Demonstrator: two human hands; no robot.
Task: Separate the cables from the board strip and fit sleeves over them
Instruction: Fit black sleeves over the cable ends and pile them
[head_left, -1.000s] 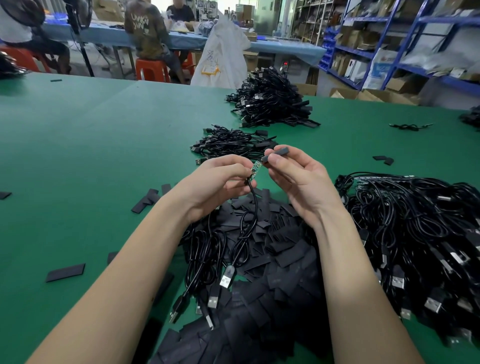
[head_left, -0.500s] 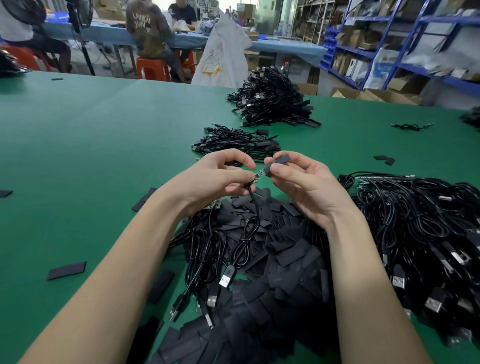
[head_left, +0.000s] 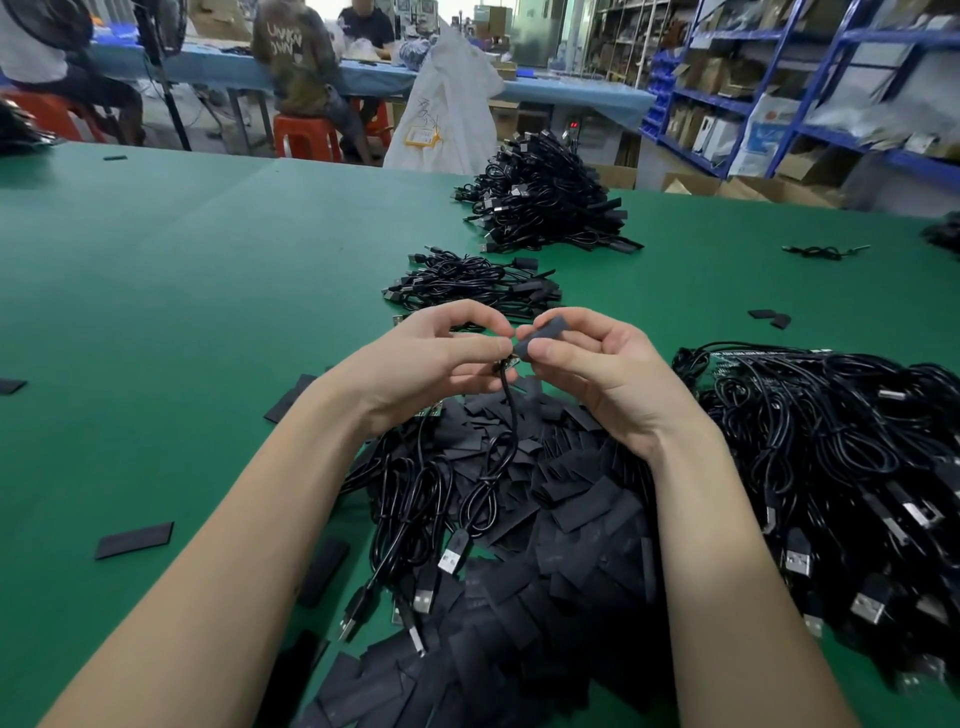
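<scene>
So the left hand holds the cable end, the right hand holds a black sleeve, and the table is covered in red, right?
Not quite: the table is green, not red, as the head view shows. The rest holds: the left hand pinches the cable end, and the right hand holds a black sleeve.

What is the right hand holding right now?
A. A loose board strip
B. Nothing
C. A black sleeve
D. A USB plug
C: the right hand pinches a short black sleeve between thumb and fingers, its open end at the small board end of the cable that the left hand holds.
</scene>
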